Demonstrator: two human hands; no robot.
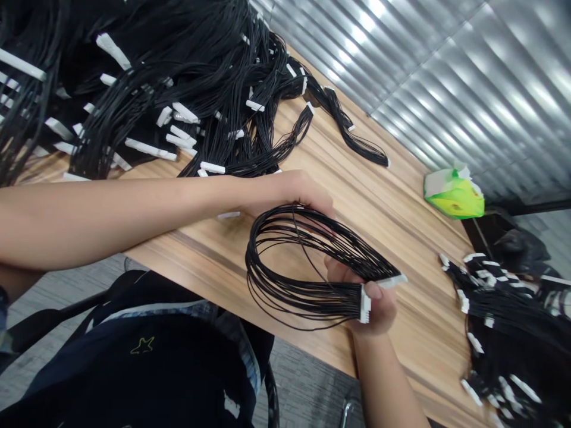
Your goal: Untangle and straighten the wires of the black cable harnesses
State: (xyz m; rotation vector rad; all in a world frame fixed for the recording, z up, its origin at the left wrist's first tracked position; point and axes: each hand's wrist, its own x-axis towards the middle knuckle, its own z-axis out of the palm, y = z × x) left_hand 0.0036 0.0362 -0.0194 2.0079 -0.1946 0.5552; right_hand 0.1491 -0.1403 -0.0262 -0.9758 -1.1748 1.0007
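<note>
Wire harness (316, 297) looped | our right hand (379, 306) pinching white connector (365, 306), 4 o'clock | left hand (301, 193) curled at 12, we can't tell grip | harness pile (178, 89), 11 o'clock

One left hand (298, 191), one right hand (381, 309), one looped wire bundle (307, 295), two white connectors (364, 304) on it, two heaps of bundles (178, 77), one green-yellow packet (457, 195), one table (379, 196)
</note>
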